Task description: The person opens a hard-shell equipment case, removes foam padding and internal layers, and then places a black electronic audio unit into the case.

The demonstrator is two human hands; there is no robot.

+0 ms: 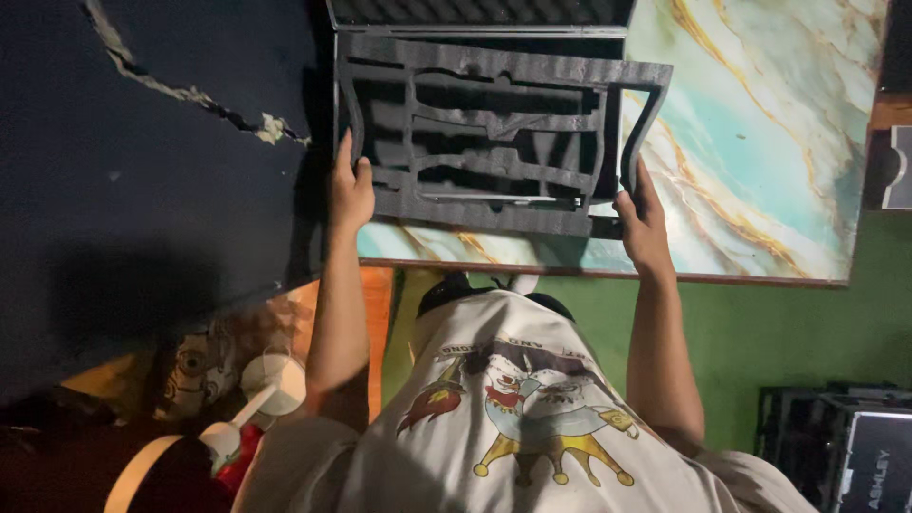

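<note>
Head view looks down on a dark grey foam insert (494,142) with long tool-shaped cutouts, held at both ends. The left hand (351,190) grips its left edge, fingers curled over the foam; the right hand (643,223) clamps its lower right corner. The insert sits over an open dark case (480,14), on the near part of a marbled teal and gold tabletop (760,142), its near edge close to the table's wooden rim. Bare tabletop lies open to the right; a dark cracked surface (142,142) crowds the left side. The case is cut off by the top of the frame, and the cutouts are too shadowed to tell whether anything lies in them. The insert's long axis runs left to right, slightly skewed.
</note>
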